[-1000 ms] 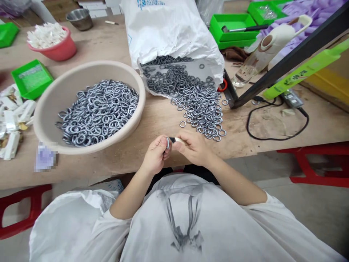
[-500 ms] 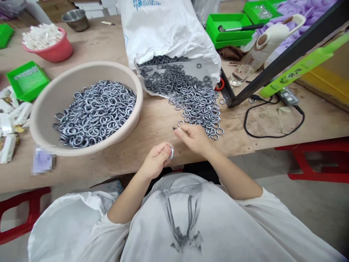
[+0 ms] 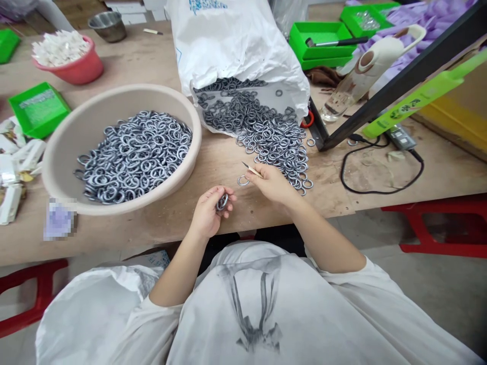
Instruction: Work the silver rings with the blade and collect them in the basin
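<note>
Left hand: fingers curled round a grey ring, perhaps two. Right hand: fingers pinched a dark-tipped tool near a loose ring. Progress, I judged remotely — partway: basin heaped with rings; spilled rings before the white sack seemed left.

We can't read any txt f/ sure: dark chars on the yel-grn tube, blue print on the wht sack, both unclear to us.
</note>
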Motion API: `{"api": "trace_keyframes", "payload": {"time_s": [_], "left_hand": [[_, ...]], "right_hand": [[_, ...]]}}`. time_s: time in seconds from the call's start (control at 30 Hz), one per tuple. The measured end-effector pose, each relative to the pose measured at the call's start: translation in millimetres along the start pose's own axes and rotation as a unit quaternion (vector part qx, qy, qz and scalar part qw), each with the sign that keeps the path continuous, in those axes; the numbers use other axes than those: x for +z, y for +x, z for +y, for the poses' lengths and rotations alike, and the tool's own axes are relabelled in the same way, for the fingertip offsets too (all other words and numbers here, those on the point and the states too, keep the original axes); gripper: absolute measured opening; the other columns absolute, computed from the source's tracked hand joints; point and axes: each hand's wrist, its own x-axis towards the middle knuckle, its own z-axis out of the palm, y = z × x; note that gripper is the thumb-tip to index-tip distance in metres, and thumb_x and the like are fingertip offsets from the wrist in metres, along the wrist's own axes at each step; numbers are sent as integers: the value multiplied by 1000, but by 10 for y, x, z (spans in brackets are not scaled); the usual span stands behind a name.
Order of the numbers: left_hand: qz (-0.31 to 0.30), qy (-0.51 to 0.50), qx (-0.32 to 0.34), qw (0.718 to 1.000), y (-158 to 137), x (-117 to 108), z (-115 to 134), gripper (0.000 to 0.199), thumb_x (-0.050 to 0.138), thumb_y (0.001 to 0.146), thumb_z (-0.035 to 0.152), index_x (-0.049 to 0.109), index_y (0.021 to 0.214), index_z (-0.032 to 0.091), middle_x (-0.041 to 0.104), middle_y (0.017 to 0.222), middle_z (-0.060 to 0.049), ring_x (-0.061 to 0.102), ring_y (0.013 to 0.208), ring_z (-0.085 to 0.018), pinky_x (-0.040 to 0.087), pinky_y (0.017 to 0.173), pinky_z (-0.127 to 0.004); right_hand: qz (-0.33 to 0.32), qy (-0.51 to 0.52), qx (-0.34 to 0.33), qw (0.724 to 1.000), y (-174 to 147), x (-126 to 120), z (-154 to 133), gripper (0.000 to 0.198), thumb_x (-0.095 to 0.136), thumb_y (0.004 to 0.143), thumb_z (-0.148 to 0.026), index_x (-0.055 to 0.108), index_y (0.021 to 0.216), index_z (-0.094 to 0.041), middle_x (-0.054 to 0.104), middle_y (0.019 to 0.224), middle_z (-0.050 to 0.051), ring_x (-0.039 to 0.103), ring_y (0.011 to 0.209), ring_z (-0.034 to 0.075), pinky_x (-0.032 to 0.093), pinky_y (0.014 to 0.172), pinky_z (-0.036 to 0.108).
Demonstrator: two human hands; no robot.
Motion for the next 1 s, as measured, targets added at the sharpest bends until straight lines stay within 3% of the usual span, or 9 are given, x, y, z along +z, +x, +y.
{"api": "trace_keyframes", "payload": {"time_s": [0.07, 0.13, 0.27, 0.4, 0.6, 0.73, 0.83, 1.0], "left_hand": [[5, 15, 11, 1000, 27, 27, -30, 41, 74, 74, 53, 66, 85, 15, 66, 71, -2, 50, 46, -8, 28, 35, -17], [-13, 48, 30, 998, 44, 65, -74, 45, 71, 76, 59, 65, 83, 15, 62, 64, -1, 43, 42, -6, 23, 35, -17], [-55, 72, 58, 994, 41, 135, -152, 48, 69, 78, 61, 61, 71, 14, 55, 53, 1, 37, 43, -5, 24, 41, -17], [-40, 24, 45, 998, -13, 186, -158, 48, 68, 79, 61, 56, 66, 16, 53, 49, 1, 38, 43, -7, 26, 43, -20], [-70, 7, 22, 997, -114, 264, -58, 53, 67, 79, 61, 47, 57, 17, 49, 45, 1, 38, 43, -7, 24, 42, -20], [-42, -60, -21, 997, -135, 294, 6, 52, 70, 77, 58, 42, 59, 19, 42, 44, 5, 28, 38, -5, 19, 38, -19], [-34, -81, -32, 996, -137, 295, 16, 53, 72, 76, 58, 40, 60, 19, 40, 43, 6, 28, 37, -4, 18, 37, -18], [-26, -83, -29, 996, -138, 292, 10, 54, 71, 78, 57, 39, 58, 19, 40, 42, 6, 30, 37, -4, 21, 38, -18]], "right_hand": [[-47, 96, -10, 994, -51, 4, -67, 30, 53, 92, -42, 63, 76, -17, 60, 69, -1, 52, 67, 14, 38, 65, 26], [-75, 128, -8, 989, -103, 30, -136, 30, 57, 89, -43, 63, 74, -17, 60, 68, -1, 52, 68, 14, 39, 65, 26], [-24, 138, -6, 990, -220, 122, -248, 28, 62, 87, -44, 64, 77, -18, 63, 69, 0, 56, 68, 15, 42, 65, 26], [30, 187, -52, 981, -328, 223, -312, 29, 71, 81, -46, 65, 91, -20, 66, 76, 0, 61, 73, 16, 46, 68, 27], [-29, 306, -17, 951, -286, 282, -302, 46, 59, 85, -68, 59, 85, -22, 61, 63, -2, 56, 55, 14, 43, 54, 27], [58, 163, -104, 980, -324, 228, -267, 50, 49, 92, -66, 60, 77, -20, 58, 67, 0, 53, 65, 14, 38, 61, 27], [46, 23, -171, 984, -420, 185, -266, 51, 40, 100, -56, 60, 70, -19, 54, 65, 0, 49, 64, 13, 33, 62, 27], [39, -80, -175, 980, -501, 169, -310, 52, 38, 100, -54, 60, 69, -19, 54, 66, 1, 47, 62, 13, 29, 61, 28]]}}
